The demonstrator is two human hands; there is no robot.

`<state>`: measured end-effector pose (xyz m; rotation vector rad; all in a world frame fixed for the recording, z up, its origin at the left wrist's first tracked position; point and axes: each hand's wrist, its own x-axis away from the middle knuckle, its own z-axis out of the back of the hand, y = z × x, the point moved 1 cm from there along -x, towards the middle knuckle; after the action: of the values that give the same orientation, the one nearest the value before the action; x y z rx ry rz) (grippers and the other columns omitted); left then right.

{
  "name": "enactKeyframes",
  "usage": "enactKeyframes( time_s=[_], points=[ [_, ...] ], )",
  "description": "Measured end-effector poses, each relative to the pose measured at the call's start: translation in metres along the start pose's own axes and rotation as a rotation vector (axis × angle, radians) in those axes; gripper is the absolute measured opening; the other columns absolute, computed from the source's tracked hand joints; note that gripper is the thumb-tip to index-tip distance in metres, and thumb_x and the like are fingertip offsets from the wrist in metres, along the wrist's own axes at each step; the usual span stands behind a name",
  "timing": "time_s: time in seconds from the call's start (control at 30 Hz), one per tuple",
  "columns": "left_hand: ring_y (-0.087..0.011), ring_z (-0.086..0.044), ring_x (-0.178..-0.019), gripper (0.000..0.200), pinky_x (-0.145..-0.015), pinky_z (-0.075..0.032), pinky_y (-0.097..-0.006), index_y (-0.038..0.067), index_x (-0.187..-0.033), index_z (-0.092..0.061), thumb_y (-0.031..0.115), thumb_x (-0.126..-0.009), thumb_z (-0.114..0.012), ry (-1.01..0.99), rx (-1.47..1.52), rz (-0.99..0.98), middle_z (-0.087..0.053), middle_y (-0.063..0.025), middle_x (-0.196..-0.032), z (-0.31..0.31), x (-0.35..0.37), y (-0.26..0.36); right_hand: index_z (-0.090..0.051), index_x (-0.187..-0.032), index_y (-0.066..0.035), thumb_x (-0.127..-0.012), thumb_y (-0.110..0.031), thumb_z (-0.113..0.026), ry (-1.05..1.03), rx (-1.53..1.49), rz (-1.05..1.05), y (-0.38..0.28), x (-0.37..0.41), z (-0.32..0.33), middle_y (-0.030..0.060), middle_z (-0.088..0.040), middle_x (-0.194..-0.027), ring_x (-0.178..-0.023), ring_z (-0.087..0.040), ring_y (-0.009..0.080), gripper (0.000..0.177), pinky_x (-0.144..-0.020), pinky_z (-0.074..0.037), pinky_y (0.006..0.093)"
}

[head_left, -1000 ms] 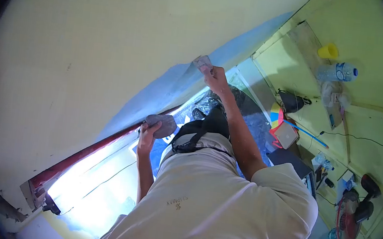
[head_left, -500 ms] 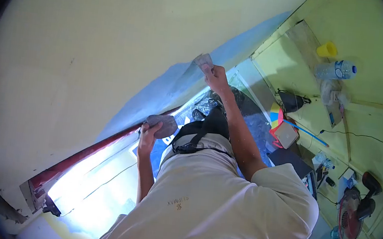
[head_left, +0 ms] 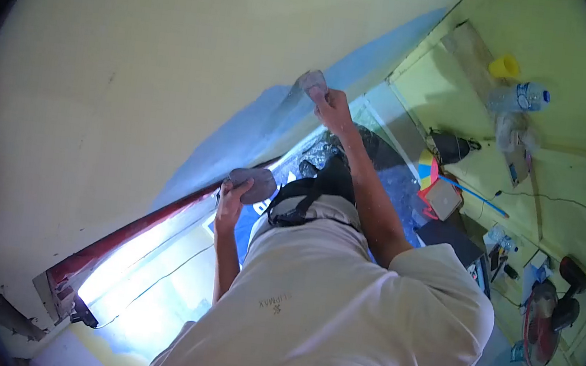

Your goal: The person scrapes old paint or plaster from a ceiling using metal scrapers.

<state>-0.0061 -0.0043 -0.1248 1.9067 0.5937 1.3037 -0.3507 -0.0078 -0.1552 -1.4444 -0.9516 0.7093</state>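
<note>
Right hand [head_left: 334, 108], frame centre-top: fingers closed on grey scraper [head_left: 312, 82] against wall [head_left: 138, 79]. Left hand [head_left: 231, 201], lower: fingers curled gripping grey pad [head_left: 255, 182].

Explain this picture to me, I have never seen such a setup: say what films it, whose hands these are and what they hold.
No machine here: a camera worn on a person's head looks down past their own white T-shirt at their two bare hands, so the room appears tilted. The right hand holds a small grey pad against the cream-painted wall, at the edge of its blue lower band. The left hand grips a larger rounded grey pad close to the wall; whether it touches is unclear. Down on the yellow-green floor lie a yellow plastic cup, a clear plastic water bottle and a red electric fan.
</note>
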Motion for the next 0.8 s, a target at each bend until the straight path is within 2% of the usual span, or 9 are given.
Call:
enactKeyframes(
  time_s=[0.13,0.23,0.27,0.33,0.4,0.47,0.7,0.73,0.8],
  points=[
    [-0.0197,-0.065,-0.089,0.02,-0.083,-0.05,-0.0336,0.002,-0.1,-0.066,0.01,-0.082,-0.071,-0.007,0.017,-0.015,-0.068,-0.0088,-0.098,-0.005,0.003,0.005,-0.052,-0.06,-0.002,-0.09,-0.057,-0.058,0.001,0.036,-0.113,0.013,0.003,0.009,-0.0039,-0.042,-0.053,-0.052,-0.04,0.0062,0.063,-0.044,-0.032,0.0294],
    [-0.0196,-0.066,-0.09,0.02,-0.083,-0.051,-0.0335,0.002,-0.1,-0.066,0.01,-0.082,-0.071,0.04,0.013,-0.006,-0.068,-0.0089,-0.098,0.005,-0.009,-0.003,-0.053,-0.06,-0.003,-0.091,-0.054,-0.058,-0.01,0.072,0.017,-0.014,0.003,-0.004,-0.0046,-0.042,-0.053,-0.053,-0.04,0.0055,0.06,-0.044,-0.032,0.0288],
    [-0.0197,-0.066,-0.091,0.02,-0.084,-0.051,-0.0335,0.002,-0.1,-0.066,0.01,-0.082,-0.071,0.062,0.0,0.011,-0.068,-0.009,-0.098,0.009,-0.003,-0.007,-0.053,-0.06,-0.003,-0.091,-0.054,-0.058,-0.006,0.063,-0.021,-0.001,0.011,-0.001,-0.0046,-0.042,-0.053,-0.053,-0.04,0.0055,0.06,-0.044,-0.032,0.0286],
    [-0.0198,-0.066,-0.09,0.019,-0.083,-0.051,-0.0335,0.001,-0.1,-0.066,0.009,-0.082,-0.07,-0.024,-0.174,-0.175,-0.068,-0.0093,-0.097,-0.008,0.006,0.006,-0.053,-0.061,-0.003,-0.091,-0.052,-0.058,0.005,0.044,-0.047,0.023,0.0,0.006,-0.0047,-0.043,-0.054,-0.053,-0.04,0.0055,0.058,-0.045,-0.032,0.0281],
    [-0.0204,-0.066,-0.088,0.019,-0.082,-0.051,-0.034,0.0,-0.1,-0.066,0.009,-0.083,-0.069,-0.017,0.017,-0.025,-0.069,-0.0099,-0.097,-0.01,0.002,0.008,-0.053,-0.061,-0.003,-0.091,-0.052,-0.059,0.009,0.021,-0.023,0.008,0.003,-0.002,-0.0043,-0.044,-0.055,-0.053,-0.041,0.0056,0.058,-0.045,-0.033,0.0279],
    [-0.0208,-0.067,-0.087,0.019,-0.082,-0.051,-0.0343,0.0,-0.1,-0.066,0.008,-0.083,-0.069,-0.022,0.011,-0.025,-0.069,-0.0102,-0.097,-0.017,-0.001,0.016,-0.056,-0.064,-0.002,-0.091,-0.052,-0.059,-0.059,-0.038,-0.028,-0.029,0.007,-0.011,-0.0036,-0.045,-0.056,-0.053,-0.04,0.0055,0.058,-0.045,-0.032,0.0278],
    [-0.02,-0.066,-0.088,0.018,-0.083,-0.051,-0.0341,0.0,-0.1,-0.066,0.008,-0.083,-0.069,0.002,0.014,-0.009,-0.069,-0.0092,-0.097,-0.013,0.0,0.015,-0.059,-0.064,0.002,-0.092,-0.053,-0.057,-0.028,0.082,-0.039,-0.006,0.003,0.001,-0.0016,-0.043,-0.052,-0.052,-0.041,0.0081,0.062,-0.044,-0.033,0.0303],
    [-0.0198,-0.066,-0.088,0.019,-0.084,-0.05,-0.0341,0.0,-0.1,-0.066,0.008,-0.083,-0.069,0.014,-0.011,-0.023,-0.068,-0.0089,-0.097,-0.014,-0.002,0.015,-0.06,-0.066,0.002,-0.092,-0.052,-0.057,-0.008,0.053,0.1,-0.005,-0.001,-0.009,-0.0018,-0.042,-0.052,-0.052,-0.039,0.0083,0.06,-0.044,-0.033,0.0307],
    [-0.0198,-0.065,-0.091,0.02,-0.086,-0.049,-0.0345,0.001,-0.101,-0.065,0.008,-0.083,-0.07,-0.003,-0.039,0.01,-0.068,-0.0086,-0.098,-0.011,0.001,0.01,-0.059,-0.066,0.002,-0.092,-0.052,-0.057,-0.034,0.024,0.024,-0.015,0.007,-0.012,-0.0017,-0.043,-0.052,-0.051,-0.04,0.0083,0.06,-0.044,-0.033,0.0312]
  ],
)
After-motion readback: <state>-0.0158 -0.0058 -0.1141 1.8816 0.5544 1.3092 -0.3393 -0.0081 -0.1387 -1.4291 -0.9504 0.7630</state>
